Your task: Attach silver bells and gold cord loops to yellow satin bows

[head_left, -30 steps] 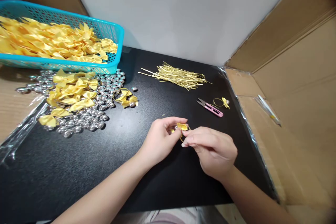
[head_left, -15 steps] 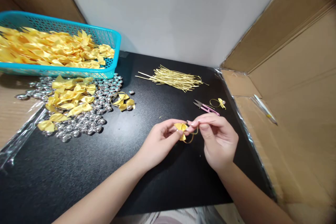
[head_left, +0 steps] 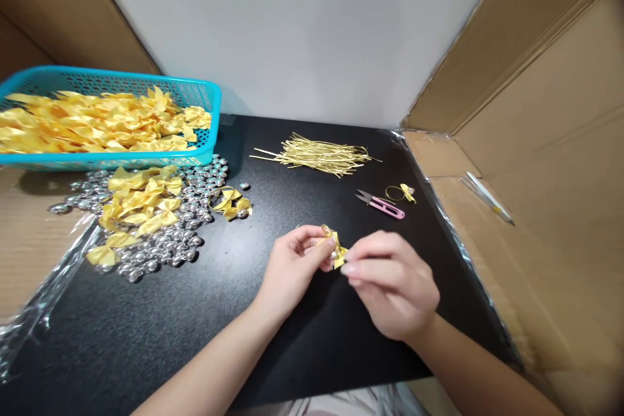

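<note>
My left hand (head_left: pixel 297 260) is closed on a yellow ribbon bow (head_left: pixel 340 259), pinched between thumb and fingers above the black table. A loop of gold cord (head_left: pixel 327 230) shows at its fingertips, and part of the bow is hidden by the thumb. My right hand (head_left: pixel 397 286) is closed in a pinch at the bow's right side, slightly blurred; what lies between its fingertips is hidden. Beyond the right hand lie pink-handled thread snips (head_left: pixel 383 205) and a bow with a silver bell and cord loop (head_left: pixel 403 192). A bundle of gold cords (head_left: pixel 319 155) lies farther back.
At left, a turquoise basket (head_left: pixel 214 123) holds many yellow bows. Silver bells (head_left: pixel 160 250) and loose yellow bows (head_left: pixel 141 201) are heaped before it, with looped bows (head_left: pixel 231 203) beside them. Cardboard walls (head_left: pixel 550 110) flank the table; a white-handled tool (head_left: pixel 487 198) lies at right.
My right hand has turned over and come down and left against the bow. The cord loop now shows above the left thumb instead of hanging between the hands. The camera view has tilted slightly upward.
</note>
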Demonstrator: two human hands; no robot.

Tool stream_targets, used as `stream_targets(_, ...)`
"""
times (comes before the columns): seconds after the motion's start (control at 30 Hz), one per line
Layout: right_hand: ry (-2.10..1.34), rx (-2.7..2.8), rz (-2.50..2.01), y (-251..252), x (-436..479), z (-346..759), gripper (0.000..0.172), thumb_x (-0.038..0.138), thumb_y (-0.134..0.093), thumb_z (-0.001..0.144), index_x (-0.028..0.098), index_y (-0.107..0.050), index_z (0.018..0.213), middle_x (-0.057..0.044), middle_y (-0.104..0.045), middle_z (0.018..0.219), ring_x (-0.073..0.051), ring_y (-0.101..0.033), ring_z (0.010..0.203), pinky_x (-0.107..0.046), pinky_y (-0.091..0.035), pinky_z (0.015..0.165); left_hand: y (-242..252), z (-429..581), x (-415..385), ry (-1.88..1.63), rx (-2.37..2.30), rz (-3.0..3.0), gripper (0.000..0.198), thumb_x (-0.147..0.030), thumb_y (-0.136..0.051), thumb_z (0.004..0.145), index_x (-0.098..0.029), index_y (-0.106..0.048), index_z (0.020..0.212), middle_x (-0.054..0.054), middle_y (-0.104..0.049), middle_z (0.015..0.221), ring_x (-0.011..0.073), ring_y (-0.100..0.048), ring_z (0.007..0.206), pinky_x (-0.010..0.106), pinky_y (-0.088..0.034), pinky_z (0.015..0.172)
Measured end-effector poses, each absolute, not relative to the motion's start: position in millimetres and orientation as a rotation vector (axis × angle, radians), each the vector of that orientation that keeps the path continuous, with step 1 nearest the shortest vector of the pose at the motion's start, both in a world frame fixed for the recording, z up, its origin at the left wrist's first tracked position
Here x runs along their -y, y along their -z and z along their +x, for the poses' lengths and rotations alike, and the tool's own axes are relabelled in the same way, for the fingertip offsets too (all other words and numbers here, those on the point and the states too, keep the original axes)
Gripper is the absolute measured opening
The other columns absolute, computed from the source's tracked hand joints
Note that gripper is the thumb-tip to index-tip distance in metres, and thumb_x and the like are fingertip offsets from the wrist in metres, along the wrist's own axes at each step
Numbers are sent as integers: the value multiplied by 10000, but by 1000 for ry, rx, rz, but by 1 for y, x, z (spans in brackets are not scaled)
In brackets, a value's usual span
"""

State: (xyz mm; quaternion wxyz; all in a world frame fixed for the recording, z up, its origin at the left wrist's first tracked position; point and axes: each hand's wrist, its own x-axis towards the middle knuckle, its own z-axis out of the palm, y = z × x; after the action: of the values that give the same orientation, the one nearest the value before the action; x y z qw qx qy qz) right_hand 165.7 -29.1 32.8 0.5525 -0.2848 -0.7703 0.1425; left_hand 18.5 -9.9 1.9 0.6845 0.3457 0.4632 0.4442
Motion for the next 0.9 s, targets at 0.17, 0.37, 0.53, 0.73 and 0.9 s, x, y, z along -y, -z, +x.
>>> stream_targets(0.17, -288, 2022, -472, -30, 30, 162, 135, 95, -573, 873, 158, -673, 939, -49, -718, 814, -124, -675, 760, -236, -582, 709, 0, 18, 10, -1056, -1051, 772, 225, -269, -793, 693, -151, -676, 844, -13, -703, 659, 79, -607, 545, 168, -499, 541)
stream_targets(0.37, -600, 1299, -1077, -21, 15, 168, 105, 165, -632, 852, 217, -712, 893, -11, -699, 808, -102, -649, 628, -224, -566, 582, -7, 18, 11, -1057, -1051, 809, 189, -295, -748, 736, -142, -673, 816, 4, -703, 644, 102, -634, 550, 186, -515, 528)
stream_targets(0.53, -1093, 1098, -1206, -13, 1, 166, 173, 302, -748, 744, 165, -734, 850, -4, -671, 701, -88, -616, 552, -216, -542, 548, -8, 18, 14, -1083, -1093, 873, 175, -286, -745, 739, -145, -678, 819, 7, -709, 653, 106, -641, 550, 196, -529, 537)
stream_targets(0.73, -1270, 709, -1035, -17, -9, 176, 294, 381, -811, 670, 189, -637, 811, 43, -602, 712, -62, -588, 644, -195, -515, 642, -8, 17, 16, -1070, -1131, 954, 155, -281, -736, 754, -157, -664, 813, 3, -716, 714, 94, -642, 578, 166, -515, 512)
stream_targets(0.9, -1349, 679, -970, -26, -6, 176, 258, 359, -792, 698, 196, -616, 792, 18, -618, 837, -96, -603, 805, -219, -513, 724, -6, 17, 18, -1043, -1136, 972, 176, -304, -727, 770, -158, -632, 793, -5, -695, 671, 96, -634, 570, 169, -517, 509)
